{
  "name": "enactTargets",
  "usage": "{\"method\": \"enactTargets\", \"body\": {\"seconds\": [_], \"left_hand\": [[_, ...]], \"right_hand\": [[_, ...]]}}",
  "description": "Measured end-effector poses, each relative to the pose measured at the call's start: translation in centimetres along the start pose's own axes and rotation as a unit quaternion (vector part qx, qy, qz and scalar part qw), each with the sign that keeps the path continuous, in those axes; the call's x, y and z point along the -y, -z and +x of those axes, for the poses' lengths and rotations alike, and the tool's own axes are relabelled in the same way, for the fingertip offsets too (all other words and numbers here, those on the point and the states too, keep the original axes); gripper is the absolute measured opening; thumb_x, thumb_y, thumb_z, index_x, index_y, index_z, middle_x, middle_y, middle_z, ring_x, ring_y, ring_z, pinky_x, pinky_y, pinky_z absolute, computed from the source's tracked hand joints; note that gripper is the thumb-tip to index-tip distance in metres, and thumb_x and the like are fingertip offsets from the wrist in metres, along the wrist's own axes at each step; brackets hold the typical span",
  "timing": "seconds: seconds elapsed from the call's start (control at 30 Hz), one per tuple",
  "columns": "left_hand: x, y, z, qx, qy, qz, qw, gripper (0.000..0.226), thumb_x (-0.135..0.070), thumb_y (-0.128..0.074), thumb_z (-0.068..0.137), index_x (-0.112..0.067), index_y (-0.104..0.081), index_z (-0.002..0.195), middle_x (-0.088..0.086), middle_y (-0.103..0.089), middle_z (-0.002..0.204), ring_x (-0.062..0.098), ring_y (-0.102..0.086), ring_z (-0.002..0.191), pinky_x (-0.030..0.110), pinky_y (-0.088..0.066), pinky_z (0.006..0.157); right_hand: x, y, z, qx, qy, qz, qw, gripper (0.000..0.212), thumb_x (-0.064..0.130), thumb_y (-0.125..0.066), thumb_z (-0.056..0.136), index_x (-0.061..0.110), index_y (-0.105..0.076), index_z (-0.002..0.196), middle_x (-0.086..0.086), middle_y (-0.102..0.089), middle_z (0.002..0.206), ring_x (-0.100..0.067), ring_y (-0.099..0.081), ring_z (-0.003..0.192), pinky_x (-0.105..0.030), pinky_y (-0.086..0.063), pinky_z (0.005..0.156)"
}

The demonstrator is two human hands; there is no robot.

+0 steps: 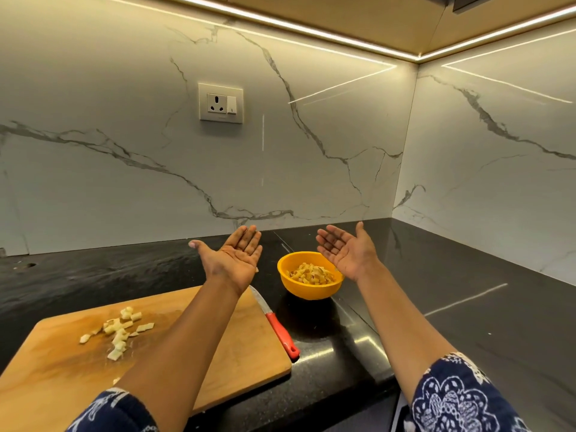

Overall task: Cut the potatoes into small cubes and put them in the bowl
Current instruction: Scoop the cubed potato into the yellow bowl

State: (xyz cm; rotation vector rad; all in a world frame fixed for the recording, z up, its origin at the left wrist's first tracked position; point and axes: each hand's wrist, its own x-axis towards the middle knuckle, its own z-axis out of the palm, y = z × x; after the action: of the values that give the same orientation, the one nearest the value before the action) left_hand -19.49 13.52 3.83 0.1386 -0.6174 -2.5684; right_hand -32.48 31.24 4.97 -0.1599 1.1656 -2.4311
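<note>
Two blue sleeves with a white flower print, the left sleeve and the right sleeve, filled the bottom edge, and bare forearms reached forward from them. The cubes of pale yellow potato sat heaped in a yellow bowl, which stood on the black table just past the far right corner of the board. Loose cubes lay scattered on the left part of that wooden board, well apart from the bowl. A knife with a red handle lay along the board's right edge, its blade pointing away toward the bowl.

The left hand was held palm up above the board's far edge, left of the bowl. Its fingers were straight and pressed together, the thumb stuck out to the left, and it held nothing. The right hand was palm up as well, raised by the bowl's right side so that its heel overlapped the rim in the view. Its fingers were loosely spread and slightly curved, thumb pointing up, with nothing in them. The two hands were apart, with the bowl lower down between them.

Behind the table rose a white wall with grey veins, meeting a second such wall at a corner on the right. A socket with a switch sat on the wall above the left hand. A light strip ran under the cabinets along the top
</note>
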Motion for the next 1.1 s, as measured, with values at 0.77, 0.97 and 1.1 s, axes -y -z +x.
{"method": "enactTargets", "body": {"seconds": [0.77, 0.97, 1.1], "left_hand": [[4.8, -4.8, 3.3, 0.122, 0.061, 0.010, 0.991, 0.106, -0.083, -0.002, 0.078, -0.005, -0.038, 0.142, 0.019, -0.044, 0.142, 0.034, -0.036, 0.135, 0.045, -0.018, 0.115], [4.8, -5.0, 3.7, 0.115, 0.046, -0.049, 0.991, 0.104, -0.082, -0.007, 0.079, -0.004, -0.037, 0.141, 0.022, -0.049, 0.137, 0.037, -0.045, 0.127, 0.045, -0.029, 0.110], [5.2, -5.0, 4.0, 0.119, 0.039, -0.036, 0.991, 0.103, -0.082, -0.007, 0.080, -0.005, -0.037, 0.142, 0.021, -0.049, 0.138, 0.037, -0.046, 0.127, 0.046, -0.030, 0.109]], "right_hand": [[-0.4, -1.1, 0.3, 0.009, 0.017, -0.219, 0.976, 0.052, 0.042, -0.033, 0.101, -0.001, -0.057, 0.120, -0.017, -0.067, 0.102, -0.027, -0.064, 0.092, -0.034, -0.052, 0.075], [0.3, -1.8, -0.3, 0.073, -0.151, -0.238, 0.957, 0.076, 0.059, -0.019, 0.097, -0.006, -0.050, 0.119, -0.027, -0.066, 0.105, -0.036, -0.067, 0.091, -0.038, -0.056, 0.076], [1.1, -2.3, -0.4, 0.115, -0.177, -0.198, 0.957, 0.088, 0.065, -0.013, 0.094, -0.011, -0.054, 0.111, -0.025, -0.067, 0.099, -0.035, -0.067, 0.090, -0.038, -0.057, 0.073]]}}
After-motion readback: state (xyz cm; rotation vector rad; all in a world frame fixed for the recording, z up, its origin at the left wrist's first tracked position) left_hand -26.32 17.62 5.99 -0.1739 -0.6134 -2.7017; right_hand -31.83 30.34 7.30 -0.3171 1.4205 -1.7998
